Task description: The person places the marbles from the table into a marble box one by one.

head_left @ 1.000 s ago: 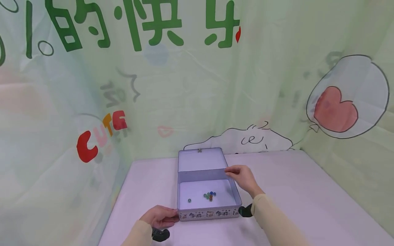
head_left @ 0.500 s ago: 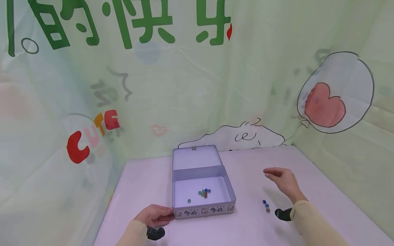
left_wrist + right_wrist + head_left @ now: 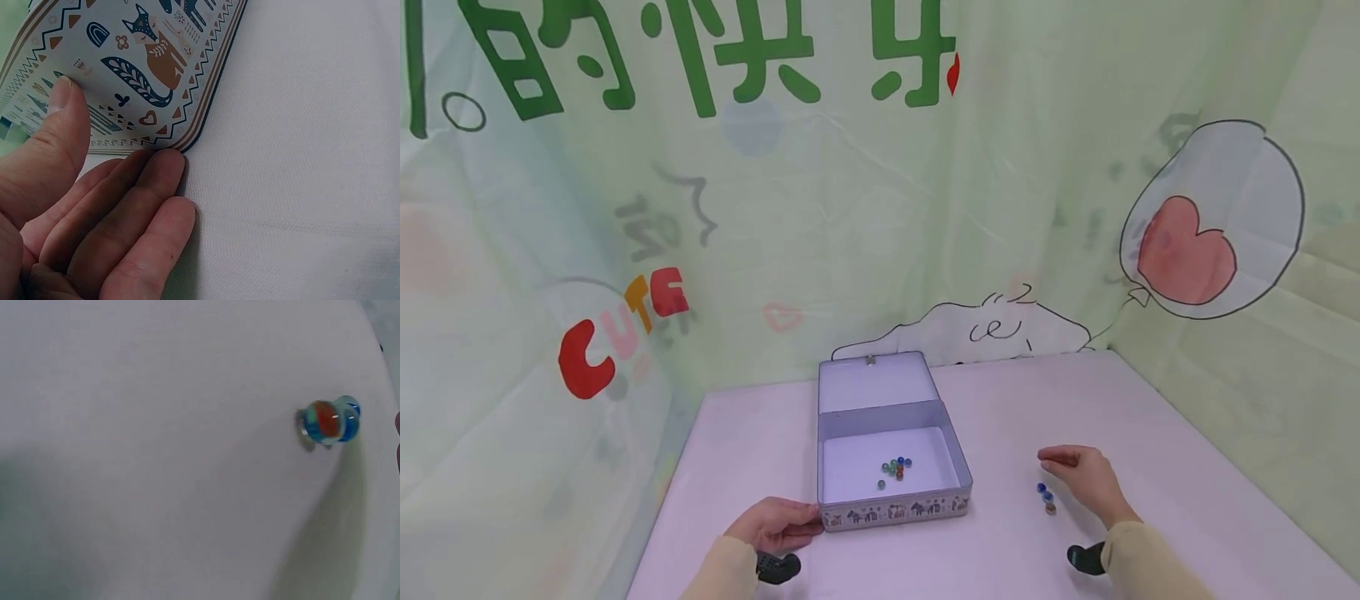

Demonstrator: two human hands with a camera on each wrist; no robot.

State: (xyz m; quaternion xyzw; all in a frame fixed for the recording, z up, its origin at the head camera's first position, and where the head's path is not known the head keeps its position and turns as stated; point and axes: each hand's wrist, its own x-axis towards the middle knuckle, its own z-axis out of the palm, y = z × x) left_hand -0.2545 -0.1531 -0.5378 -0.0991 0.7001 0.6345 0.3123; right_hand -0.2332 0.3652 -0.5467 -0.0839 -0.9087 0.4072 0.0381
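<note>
An open tin box [image 3: 895, 511] with an animal print stands mid-table. My left hand [image 3: 777, 523] touches its front left corner; up close, the thumb [image 3: 61, 125] overlaps the printed side and the nearly straight fingers [image 3: 164, 172] lie at the lower edge. Inside the box sit a cluster of green, blue and brown marbles [image 3: 892, 468] and a lone green marble [image 3: 882, 484]. Right of the box, a row of three marbles [image 3: 1047, 497] lies on the table. My right hand [image 3: 1088, 477] hovers just behind them, fingers extended, nothing visible in it. In the right wrist view an orange-and-blue marble [image 3: 323, 420] overlaps the others.
The box's lid [image 3: 878, 383] is tipped back toward the rear curtain [image 3: 850, 208]. A pale cloth covers the table [image 3: 760, 433], with printed curtains at both sides. Black wrist devices [image 3: 1086, 560] sit at both sleeves.
My right hand has moved from over the box's right wall out to the marbles on the table, then lower. The lone marble in the box has rolled right. My left hand stays at the corner.
</note>
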